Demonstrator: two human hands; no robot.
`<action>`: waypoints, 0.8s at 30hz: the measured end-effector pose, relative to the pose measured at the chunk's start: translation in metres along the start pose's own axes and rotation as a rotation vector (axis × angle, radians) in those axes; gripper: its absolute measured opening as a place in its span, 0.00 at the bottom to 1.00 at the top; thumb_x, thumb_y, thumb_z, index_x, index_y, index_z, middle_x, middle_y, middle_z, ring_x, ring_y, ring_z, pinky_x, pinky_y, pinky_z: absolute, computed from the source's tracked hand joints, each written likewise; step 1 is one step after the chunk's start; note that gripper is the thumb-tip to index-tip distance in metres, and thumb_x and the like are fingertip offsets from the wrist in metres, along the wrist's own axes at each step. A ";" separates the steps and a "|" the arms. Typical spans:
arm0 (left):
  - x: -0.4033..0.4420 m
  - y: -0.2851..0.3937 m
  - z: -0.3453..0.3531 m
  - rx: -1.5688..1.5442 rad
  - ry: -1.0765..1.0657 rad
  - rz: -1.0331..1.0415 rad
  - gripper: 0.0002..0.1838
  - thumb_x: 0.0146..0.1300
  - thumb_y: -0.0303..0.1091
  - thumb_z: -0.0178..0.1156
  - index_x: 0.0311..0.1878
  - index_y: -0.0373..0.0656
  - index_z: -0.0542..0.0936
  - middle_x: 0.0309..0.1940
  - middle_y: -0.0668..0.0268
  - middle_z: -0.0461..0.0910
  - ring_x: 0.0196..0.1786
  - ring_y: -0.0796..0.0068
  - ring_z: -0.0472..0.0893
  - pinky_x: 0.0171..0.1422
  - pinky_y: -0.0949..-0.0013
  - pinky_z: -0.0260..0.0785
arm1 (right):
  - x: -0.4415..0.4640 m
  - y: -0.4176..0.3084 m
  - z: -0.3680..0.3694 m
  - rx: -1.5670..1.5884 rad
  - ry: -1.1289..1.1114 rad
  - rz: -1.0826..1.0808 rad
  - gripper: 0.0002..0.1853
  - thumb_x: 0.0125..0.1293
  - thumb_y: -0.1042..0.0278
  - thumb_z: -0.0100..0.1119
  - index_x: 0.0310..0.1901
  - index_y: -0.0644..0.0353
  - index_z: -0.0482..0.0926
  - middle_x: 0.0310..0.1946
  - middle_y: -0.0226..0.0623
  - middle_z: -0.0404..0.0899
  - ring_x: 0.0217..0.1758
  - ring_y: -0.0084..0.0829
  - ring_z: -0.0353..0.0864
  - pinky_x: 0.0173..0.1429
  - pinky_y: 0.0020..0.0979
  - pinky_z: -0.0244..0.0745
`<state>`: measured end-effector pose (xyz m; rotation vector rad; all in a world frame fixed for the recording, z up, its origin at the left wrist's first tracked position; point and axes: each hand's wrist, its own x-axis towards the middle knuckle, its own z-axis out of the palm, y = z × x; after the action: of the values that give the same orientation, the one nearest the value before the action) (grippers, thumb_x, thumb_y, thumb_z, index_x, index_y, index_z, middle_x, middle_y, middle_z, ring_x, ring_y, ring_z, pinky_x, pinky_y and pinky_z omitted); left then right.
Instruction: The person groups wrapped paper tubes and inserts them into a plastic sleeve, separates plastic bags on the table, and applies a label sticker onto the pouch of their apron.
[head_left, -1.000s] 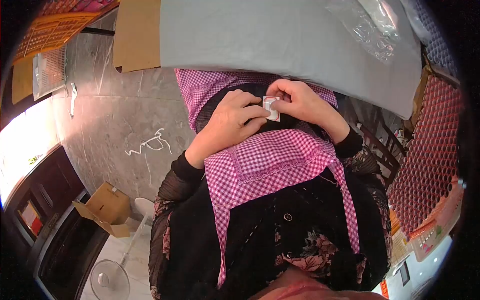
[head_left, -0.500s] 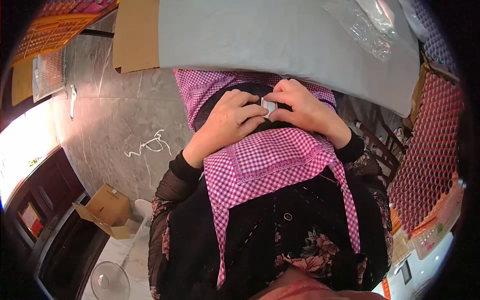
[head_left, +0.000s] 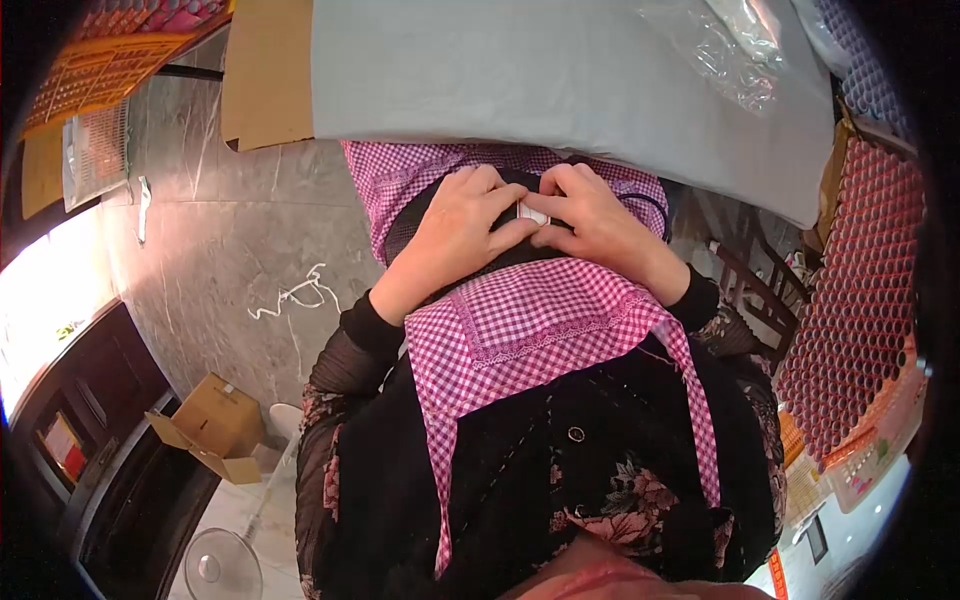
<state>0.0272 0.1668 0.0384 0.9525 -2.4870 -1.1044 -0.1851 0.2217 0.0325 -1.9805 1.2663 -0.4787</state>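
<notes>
A small white rectangular piece with a darker edge lies at the front of my waist, against black cloth. My left hand comes in from the left, its thumb and forefinger closed on that piece's left side. From the other side my right hand pinches it, with fingertips along the top and the thumb below. The fingers cover much of its outline, so its kind is unclear. Around both hands is a pink-and-white checked apron, its bib folded down over my front.
A grey-covered table stands right in front, with clear plastic bags on it and cardboard at its left end. Racks of reddish round items are at right. An open carton, a fan and white string lie left.
Both hands have closed in on the white piece, and less of it shows between the fingers. The left thumb and forefinger have shifted right, nearer to the right hand.
</notes>
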 end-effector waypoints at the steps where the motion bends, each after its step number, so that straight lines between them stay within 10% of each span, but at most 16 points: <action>1: 0.001 0.000 0.001 0.010 0.012 -0.002 0.19 0.55 0.38 0.68 0.47 0.37 0.82 0.37 0.60 0.76 0.44 0.59 0.76 0.50 0.60 0.67 | -0.002 0.002 0.002 0.008 0.031 -0.014 0.21 0.55 0.63 0.69 0.52 0.58 0.81 0.43 0.38 0.72 0.47 0.39 0.70 0.53 0.37 0.68; 20: -0.003 -0.005 0.007 0.138 -0.004 0.060 0.18 0.56 0.39 0.68 0.48 0.39 0.84 0.38 0.62 0.78 0.44 0.62 0.76 0.50 0.61 0.67 | -0.007 0.008 0.015 -0.117 0.086 -0.015 0.22 0.52 0.60 0.72 0.48 0.60 0.82 0.44 0.36 0.76 0.46 0.39 0.73 0.52 0.38 0.68; 24: -0.012 -0.025 -0.012 -0.244 -0.011 -0.029 0.24 0.60 0.34 0.64 0.60 0.36 0.76 0.55 0.55 0.77 0.58 0.59 0.75 0.65 0.62 0.65 | -0.004 0.009 0.011 -0.007 0.142 -0.025 0.23 0.52 0.60 0.71 0.49 0.61 0.81 0.46 0.40 0.76 0.49 0.42 0.74 0.55 0.39 0.69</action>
<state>0.0535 0.1552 0.0287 0.9140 -2.2852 -1.3869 -0.1857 0.2270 0.0192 -1.9996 1.3327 -0.6374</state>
